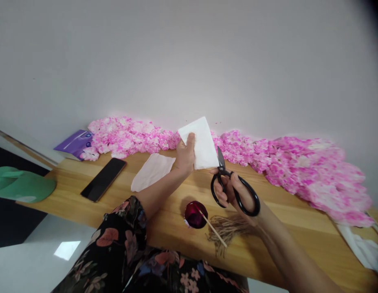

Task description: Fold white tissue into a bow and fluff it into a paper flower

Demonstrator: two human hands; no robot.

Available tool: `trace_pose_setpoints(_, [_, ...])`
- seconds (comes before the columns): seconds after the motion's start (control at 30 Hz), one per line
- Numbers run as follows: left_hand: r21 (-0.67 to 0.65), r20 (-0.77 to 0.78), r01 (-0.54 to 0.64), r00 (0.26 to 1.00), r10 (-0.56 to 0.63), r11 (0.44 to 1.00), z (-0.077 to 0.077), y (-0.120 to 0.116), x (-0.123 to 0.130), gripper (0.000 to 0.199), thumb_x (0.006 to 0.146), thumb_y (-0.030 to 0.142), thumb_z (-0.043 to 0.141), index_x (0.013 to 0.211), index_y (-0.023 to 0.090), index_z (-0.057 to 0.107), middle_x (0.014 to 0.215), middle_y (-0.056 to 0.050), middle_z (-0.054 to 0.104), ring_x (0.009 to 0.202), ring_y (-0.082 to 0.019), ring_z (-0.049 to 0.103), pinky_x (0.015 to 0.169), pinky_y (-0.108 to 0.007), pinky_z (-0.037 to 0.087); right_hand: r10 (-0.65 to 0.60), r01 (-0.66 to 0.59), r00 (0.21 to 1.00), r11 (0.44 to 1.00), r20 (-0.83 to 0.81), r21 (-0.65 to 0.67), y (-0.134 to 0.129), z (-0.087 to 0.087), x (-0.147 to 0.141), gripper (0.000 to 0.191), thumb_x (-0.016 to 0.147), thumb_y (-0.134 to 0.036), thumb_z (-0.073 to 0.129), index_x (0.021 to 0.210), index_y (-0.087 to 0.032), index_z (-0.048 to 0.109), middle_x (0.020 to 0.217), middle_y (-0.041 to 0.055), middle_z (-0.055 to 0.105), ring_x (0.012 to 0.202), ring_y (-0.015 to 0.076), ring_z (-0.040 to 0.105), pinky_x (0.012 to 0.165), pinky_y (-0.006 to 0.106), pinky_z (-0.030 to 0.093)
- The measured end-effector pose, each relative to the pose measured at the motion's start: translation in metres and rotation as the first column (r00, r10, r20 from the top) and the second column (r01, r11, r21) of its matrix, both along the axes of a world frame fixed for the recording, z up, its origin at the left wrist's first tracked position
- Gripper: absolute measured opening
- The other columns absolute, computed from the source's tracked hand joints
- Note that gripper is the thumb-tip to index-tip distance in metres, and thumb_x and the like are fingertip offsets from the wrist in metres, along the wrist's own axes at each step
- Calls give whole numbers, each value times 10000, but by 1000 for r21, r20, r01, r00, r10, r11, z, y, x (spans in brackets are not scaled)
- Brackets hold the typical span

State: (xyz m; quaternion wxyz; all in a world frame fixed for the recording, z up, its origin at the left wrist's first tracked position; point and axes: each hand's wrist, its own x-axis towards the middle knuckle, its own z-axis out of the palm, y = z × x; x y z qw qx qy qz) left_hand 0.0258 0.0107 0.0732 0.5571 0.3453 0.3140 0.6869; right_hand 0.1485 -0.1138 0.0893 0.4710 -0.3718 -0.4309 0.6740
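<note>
Head view: a folded white sheet (204,146) is grasped by the fingers of the left hand (185,158), with the thumb laid across its face; it is held up above the desk (305,219), toward the far long edge by the wall (189,61). Black-handled scissors (222,169) are grasped by the fingers of the right hand (228,186), the handle loops being wrapped by thumb and fingers. The dark blades are pointed upward just beside the sheet's lower right corner; whether the paper is touched by them cannot be told. Near the middle of the desk's near edge, a cup of dark red (195,215) is placed, with a pale stick (215,232) leaned out over its rim toward the right. Beside the cup, a bundle of thin brown strands (230,228) is laid, partly covered by the right forearm. A pale pink sheet (152,173) is spread left of the left forearm, and farther left a dark phone (104,179) is set down slantwise. Along the far edge, pink flowers (311,171) are heaped. A purple packet (75,143) is seen at the far left corner, a green object (27,185) at the left end, and white material (360,248) at the right end.
</note>
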Motion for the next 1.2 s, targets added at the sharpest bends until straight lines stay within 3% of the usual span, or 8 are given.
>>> trace_pose_setpoints(0.27, [-2, 53, 41, 998, -40, 999, -3, -3, 5, 399, 778, 494, 668, 1023, 180, 644, 1133, -104, 681, 1105, -251, 622, 914, -348, 511, -6, 6, 1000, 1000, -12, 29, 2, -1, 2, 467, 849, -629, 518, 966, -182, 590, 729, 11, 471, 555, 108, 373, 449, 235, 332])
trace_pose_setpoints(0.5, [-15, 21, 6, 1000, -6, 1000, -5, -1, 4, 429, 779, 518, 656, 1024, 166, 635, 1130, -111, 685, 1052, -239, 642, 887, -334, 515, -117, 117, 993, 993, -2, 0, -3, -6, 1, 433, 839, -558, 588, 1079, -197, 590, 662, -32, 407, 471, 66, 278, 359, 175, 220])
trace_pose_setpoints(0.73, [-34, 34, 14, 999, -13, 999, -1, -2, 4, 440, 762, 518, 672, 996, 148, 635, 1069, -104, 703, 990, -231, 661, 843, -315, 521, -160, 161, 985, 987, 64, -6, -4, -7, -2, 439, 819, -556, 617, 1058, -188, 595, 595, -63, 350, 418, 47, 230, 320, 153, 202])
trace_pose_setpoints(0.97, [0, 21, 36, 999, -36, 999, -5, -1, 3, 432, 758, 516, 672, 1003, 160, 649, 1096, -103, 699, 1042, -223, 647, 878, -308, 515, -26, 22, 997, 998, -69, -57, -1, -15, 4, 481, 800, -628, 590, 1030, -207, 571, 676, -22, 410, 512, 88, 319, 373, 175, 253])
trace_pose_setpoints(1.2, [17, 9, 64, 998, -64, 998, -9, -3, 6, 416, 768, 515, 660, 1004, 173, 652, 1008, -96, 714, 962, -217, 670, 828, -311, 530, -31, 32, 999, 999, -5, 37, -1, -14, 0, 471, 858, -619, 509, 1058, -194, 547, 706, -9, 420, 539, 101, 333, 410, 203, 292])
